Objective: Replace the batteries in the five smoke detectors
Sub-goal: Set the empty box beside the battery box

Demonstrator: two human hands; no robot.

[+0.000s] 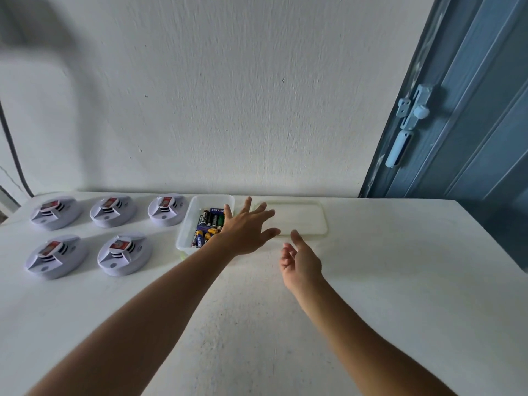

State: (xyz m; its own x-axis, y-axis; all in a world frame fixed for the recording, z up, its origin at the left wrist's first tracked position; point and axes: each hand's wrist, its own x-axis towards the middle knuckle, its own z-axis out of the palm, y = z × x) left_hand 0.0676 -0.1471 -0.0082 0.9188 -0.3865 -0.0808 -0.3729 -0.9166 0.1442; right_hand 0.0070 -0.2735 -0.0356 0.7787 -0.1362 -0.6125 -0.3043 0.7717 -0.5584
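**Q:** What does this moment show?

**A:** Five round white plastic smoke detectors (pixel 85 234) sit on the white table (pixel 400 281) to my left, three in the back row and two in front. Each shows a red-labelled block on top; I cannot tell whether that is a battery. Just to their right stands a clear rectangular plastic tub (pixel 187 224) with a heap of mixed cylindrical batteries (pixel 208 225) inside. Its clear flat lid (pixel 303 217) lies beside the tub, toward the wall.

**Q:** And your hands?

**A:** My left hand (pixel 245 230) reaches over the tub's right edge, palm down, fingers spread wide and straight, gripping nothing. Whether it touches the rim, I cannot tell. My right hand (pixel 300 258) hovers near the lid's front edge, fingers relaxed and slightly curled, also carrying nothing.

**Q:** How far along is the job?

**A:** By my reading, right at the start. The lid is off and the batteries are within reach, but no detector is opened, lifted or out of line, and no battery lies outside the tub. All five detectors look to be waiting.

**Q:** What else is in frame?

**A:** A white textured wall (pixel 243 95) behind the table, and a blue door (pixel 471 110) with a pale latch on the right.
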